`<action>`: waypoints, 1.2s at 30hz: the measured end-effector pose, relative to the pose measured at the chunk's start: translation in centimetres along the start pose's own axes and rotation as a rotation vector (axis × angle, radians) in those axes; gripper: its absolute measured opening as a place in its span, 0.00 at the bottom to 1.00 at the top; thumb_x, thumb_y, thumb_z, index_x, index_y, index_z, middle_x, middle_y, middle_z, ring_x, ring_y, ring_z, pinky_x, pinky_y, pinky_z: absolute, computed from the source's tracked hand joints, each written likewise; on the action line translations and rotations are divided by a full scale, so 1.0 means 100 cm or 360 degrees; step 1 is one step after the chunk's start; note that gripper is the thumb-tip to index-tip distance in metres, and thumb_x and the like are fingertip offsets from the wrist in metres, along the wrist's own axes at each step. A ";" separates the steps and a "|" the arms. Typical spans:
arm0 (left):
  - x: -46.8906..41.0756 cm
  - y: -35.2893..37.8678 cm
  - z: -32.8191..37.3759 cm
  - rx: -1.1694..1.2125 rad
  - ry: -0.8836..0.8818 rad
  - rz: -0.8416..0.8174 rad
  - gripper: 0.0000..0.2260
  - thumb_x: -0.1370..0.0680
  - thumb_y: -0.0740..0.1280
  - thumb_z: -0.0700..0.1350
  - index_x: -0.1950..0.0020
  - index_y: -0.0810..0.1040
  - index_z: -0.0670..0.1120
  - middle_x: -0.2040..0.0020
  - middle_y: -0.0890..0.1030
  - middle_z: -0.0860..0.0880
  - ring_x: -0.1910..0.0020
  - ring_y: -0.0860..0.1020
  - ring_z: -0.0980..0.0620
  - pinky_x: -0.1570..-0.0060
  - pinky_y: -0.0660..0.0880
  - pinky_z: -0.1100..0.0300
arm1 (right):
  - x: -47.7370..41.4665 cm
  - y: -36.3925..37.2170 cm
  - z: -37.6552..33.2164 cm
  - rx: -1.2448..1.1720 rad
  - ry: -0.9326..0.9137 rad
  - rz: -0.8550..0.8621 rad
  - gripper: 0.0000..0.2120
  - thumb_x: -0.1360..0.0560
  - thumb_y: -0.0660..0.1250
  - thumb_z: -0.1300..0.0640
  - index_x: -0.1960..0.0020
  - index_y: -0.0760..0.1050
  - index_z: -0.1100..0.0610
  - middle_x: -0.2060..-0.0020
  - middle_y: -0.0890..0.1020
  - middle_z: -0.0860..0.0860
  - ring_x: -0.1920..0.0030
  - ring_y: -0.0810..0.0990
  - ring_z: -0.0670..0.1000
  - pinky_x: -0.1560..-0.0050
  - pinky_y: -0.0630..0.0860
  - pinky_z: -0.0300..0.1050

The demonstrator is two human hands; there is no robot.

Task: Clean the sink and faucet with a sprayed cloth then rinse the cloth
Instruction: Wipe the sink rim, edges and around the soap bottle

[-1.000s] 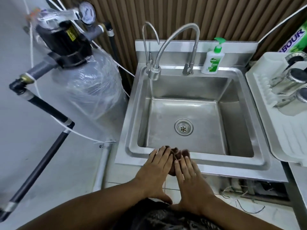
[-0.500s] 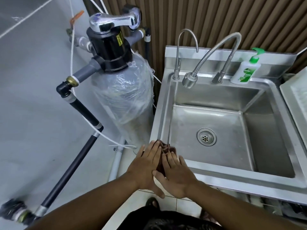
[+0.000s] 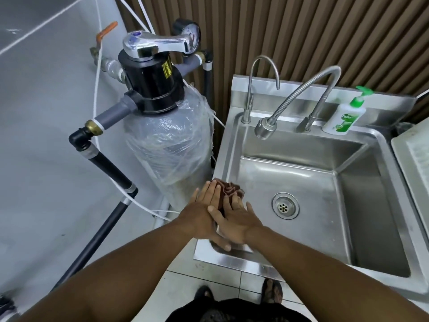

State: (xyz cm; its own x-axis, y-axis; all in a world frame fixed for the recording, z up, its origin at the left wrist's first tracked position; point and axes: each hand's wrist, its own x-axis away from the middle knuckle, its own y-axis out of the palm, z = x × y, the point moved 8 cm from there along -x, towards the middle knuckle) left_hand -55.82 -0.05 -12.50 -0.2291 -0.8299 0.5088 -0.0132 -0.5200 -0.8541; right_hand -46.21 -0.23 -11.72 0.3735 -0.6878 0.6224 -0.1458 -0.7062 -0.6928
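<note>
You press the brown cloth [image 3: 229,188] between the flat palms of your left hand [image 3: 200,211] and right hand [image 3: 238,220], fingers straight, above the sink [image 3: 224,145] at its near-left corner. Squeeze evenly, with the cloth over the basin, so drips land inside.

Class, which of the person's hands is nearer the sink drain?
Right. The right hand lies just left of the drain; the left hand sits beyond it, farther left.

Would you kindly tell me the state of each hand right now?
Left hand: open, straight fingers pressing the brown cloth.
Right hand: open, straight fingers pressing the same cloth from the other side.
</note>
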 end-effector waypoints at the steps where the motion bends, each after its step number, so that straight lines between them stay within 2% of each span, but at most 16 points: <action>1: -0.006 -0.002 -0.001 -0.0010 -0.0060 -0.0004 0.74 0.46 0.68 0.81 0.26 0.22 0.44 0.25 0.21 0.47 0.28 0.19 0.49 0.25 0.28 0.46 | -0.004 -0.006 0.000 0.0009 0.0006 -0.0003 0.44 0.23 0.34 0.27 0.19 0.35 0.56 0.19 0.39 0.58 0.19 0.36 0.54 0.21 0.35 0.55; 5: -0.027 -0.014 -0.001 0.0003 -0.0259 -0.0027 0.73 0.43 0.69 0.79 0.24 0.24 0.44 0.24 0.22 0.46 0.26 0.22 0.48 0.24 0.32 0.46 | -0.022 -0.027 0.003 -0.0009 0.0046 0.0012 0.43 0.23 0.35 0.28 0.19 0.36 0.56 0.19 0.38 0.58 0.19 0.37 0.53 0.21 0.36 0.54; 8: -0.040 -0.023 -0.001 0.0016 -0.0362 0.0004 0.72 0.44 0.67 0.81 0.25 0.22 0.46 0.24 0.23 0.46 0.25 0.23 0.47 0.23 0.34 0.46 | -0.039 -0.038 0.004 -0.0079 0.0031 0.0008 0.42 0.22 0.35 0.28 0.19 0.35 0.54 0.19 0.38 0.58 0.19 0.37 0.52 0.21 0.36 0.53; 13: -0.059 -0.033 0.004 -0.0021 -0.0447 0.0049 0.58 0.33 0.61 0.77 0.25 0.23 0.51 0.22 0.25 0.44 0.23 0.27 0.44 0.22 0.38 0.43 | -0.059 -0.052 0.009 -0.0158 0.0039 0.0022 0.41 0.23 0.34 0.28 0.19 0.35 0.53 0.19 0.40 0.57 0.19 0.37 0.52 0.21 0.37 0.53; 16: -0.059 -0.032 0.003 0.0037 -0.0499 0.0103 0.54 0.27 0.60 0.71 0.20 0.29 0.46 0.20 0.28 0.44 0.22 0.29 0.44 0.22 0.39 0.44 | -0.058 -0.053 0.011 -0.0137 0.0007 0.0032 0.40 0.22 0.36 0.29 0.19 0.35 0.52 0.19 0.39 0.58 0.19 0.39 0.52 0.21 0.37 0.53; 21: -0.044 -0.023 0.008 0.0110 -0.0435 0.0079 0.51 0.25 0.58 0.68 0.21 0.28 0.43 0.22 0.26 0.44 0.22 0.27 0.45 0.22 0.37 0.45 | -0.039 -0.044 0.016 0.0004 -0.0082 0.0011 0.42 0.22 0.36 0.28 0.18 0.37 0.54 0.19 0.41 0.58 0.19 0.41 0.52 0.21 0.38 0.54; 27: -0.002 0.001 0.014 0.0206 -0.0398 0.0148 0.46 0.21 0.59 0.59 0.22 0.28 0.42 0.24 0.24 0.46 0.21 0.30 0.45 0.21 0.37 0.49 | -0.005 -0.006 0.013 -0.0042 -0.0196 -0.0028 0.43 0.23 0.36 0.27 0.18 0.37 0.53 0.19 0.38 0.57 0.19 0.40 0.55 0.20 0.40 0.53; 31: 0.021 0.010 0.019 0.0263 -0.0403 0.0246 0.41 0.20 0.55 0.60 0.19 0.35 0.41 0.18 0.36 0.43 0.18 0.41 0.44 0.20 0.45 0.52 | 0.015 0.007 0.015 -0.0131 -0.0262 -0.0133 0.40 0.22 0.38 0.28 0.17 0.44 0.50 0.18 0.42 0.55 0.19 0.45 0.57 0.20 0.44 0.52; 33: 0.032 0.007 0.019 0.0318 -0.0405 0.0419 0.37 0.20 0.55 0.59 0.18 0.49 0.39 0.18 0.50 0.40 0.20 0.56 0.40 0.22 0.58 0.51 | 0.024 0.002 0.015 -0.0122 -0.0353 -0.0153 0.33 0.19 0.40 0.33 0.18 0.53 0.47 0.18 0.50 0.56 0.20 0.54 0.57 0.21 0.51 0.55; 35: 0.038 0.003 0.023 0.0228 -0.0368 0.0574 0.35 0.23 0.54 0.60 0.24 0.68 0.39 0.24 0.68 0.38 0.31 0.73 0.37 0.35 0.73 0.48 | 0.031 -0.006 0.022 -0.0173 -0.0404 -0.0196 0.24 0.16 0.45 0.43 0.22 0.62 0.48 0.21 0.62 0.56 0.26 0.65 0.59 0.28 0.63 0.55; 36: 0.039 -0.002 0.025 0.0185 -0.0345 0.0670 0.32 0.24 0.54 0.61 0.29 0.76 0.42 0.30 0.75 0.40 0.38 0.76 0.39 0.42 0.76 0.49 | 0.033 -0.012 0.027 -0.0226 -0.0417 -0.0202 0.23 0.17 0.48 0.47 0.23 0.63 0.46 0.23 0.66 0.55 0.28 0.68 0.59 0.31 0.66 0.53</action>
State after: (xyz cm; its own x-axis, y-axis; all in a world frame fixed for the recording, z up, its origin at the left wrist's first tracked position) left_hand -54.28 -3.68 -10.06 0.0171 -0.9895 0.1433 0.1485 -0.1392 -0.9791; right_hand -42.33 -1.21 -9.80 0.6174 -0.5392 0.5728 -0.2027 -0.8126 -0.5465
